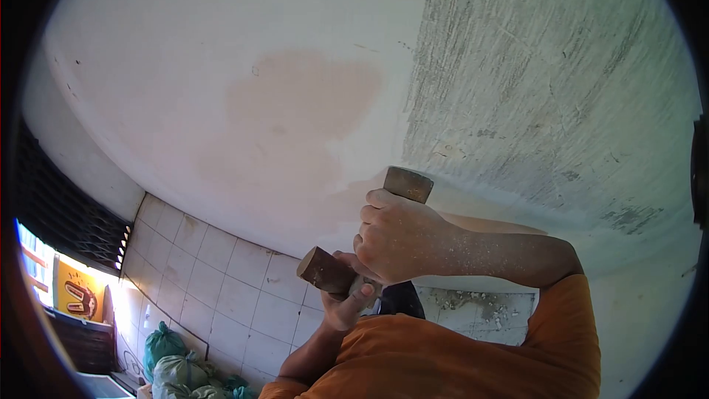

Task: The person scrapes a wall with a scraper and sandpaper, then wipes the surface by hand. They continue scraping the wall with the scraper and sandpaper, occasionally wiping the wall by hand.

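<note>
My right hand (402, 238) is closed, back of the hand towards me, with pale dust on the skin. Out of its fingers sticks a brown, flat-ended block-like piece (408, 184), close to the wall (473, 125) in this view. Just below and to the left, my left hand (346, 309) grips a second, darker brown block-like piece (325, 272), its squared end pointing up and left. The two hands overlap in view, and the fingers hide how far each piece runs inside the grip.
The wall has a pinkish patch (303, 96) and a rough, streaked grey area (532, 66). White floor tiles (221, 281) lie below, with pale chips (495, 310) near my body. Tied bags (177, 369) stand lower left, near a dark slatted shutter (66, 199) and a yellow poster (80, 292).
</note>
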Motion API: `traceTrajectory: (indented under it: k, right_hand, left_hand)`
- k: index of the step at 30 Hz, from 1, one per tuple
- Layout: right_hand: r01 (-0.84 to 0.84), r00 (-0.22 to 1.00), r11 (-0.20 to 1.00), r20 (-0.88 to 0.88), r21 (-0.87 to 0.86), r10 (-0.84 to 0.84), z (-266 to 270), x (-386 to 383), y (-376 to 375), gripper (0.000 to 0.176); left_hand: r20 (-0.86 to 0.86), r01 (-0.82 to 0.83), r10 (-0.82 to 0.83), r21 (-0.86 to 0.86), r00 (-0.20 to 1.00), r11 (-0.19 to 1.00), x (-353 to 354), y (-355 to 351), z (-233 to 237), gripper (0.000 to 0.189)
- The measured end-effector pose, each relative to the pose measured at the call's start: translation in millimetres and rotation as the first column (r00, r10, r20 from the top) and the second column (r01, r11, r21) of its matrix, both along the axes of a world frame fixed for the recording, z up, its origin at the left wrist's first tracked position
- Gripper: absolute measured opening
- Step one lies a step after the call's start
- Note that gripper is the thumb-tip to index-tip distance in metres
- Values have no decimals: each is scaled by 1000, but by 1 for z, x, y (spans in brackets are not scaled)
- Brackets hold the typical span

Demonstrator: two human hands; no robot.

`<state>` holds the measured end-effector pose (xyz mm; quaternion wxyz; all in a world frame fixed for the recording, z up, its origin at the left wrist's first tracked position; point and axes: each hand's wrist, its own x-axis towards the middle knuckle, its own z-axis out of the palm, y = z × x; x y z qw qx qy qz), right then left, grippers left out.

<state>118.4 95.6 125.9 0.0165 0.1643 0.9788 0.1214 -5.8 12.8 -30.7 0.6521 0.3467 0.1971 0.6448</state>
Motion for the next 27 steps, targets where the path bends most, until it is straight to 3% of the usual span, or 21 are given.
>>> traceTrajectory:
  k: [2,10,14,19,23,27]
  right_hand:
    - [1,996,1000,87,-14,0,4,-1,0,42]
    - [21,994,999,-111,45,-16,-2,7,-6,35]
    - [25,997,1000,-74,14,-24,5,4,2,34]
    - [4,988,999,-156,-46,-11,10,6,6,32]
    - [-64,989,998,-136,7,65,1,8,6,33]
    - [-14,987,996,-161,-89,-1,14,1,4,34]
  left_hand:
    - [27,-1,1,-6,1000,1000,0,0,3,41]
    - [-18,-41,43,103,999,994,3,2,13,32]
    - [58,-38,36,34,998,999,5,5,21,29]
    - [180,-54,60,-38,982,998,16,3,44,29]
    - [159,-34,47,-84,986,996,12,3,34,29]
    - [168,-72,104,-187,980,980,13,-4,60,26]
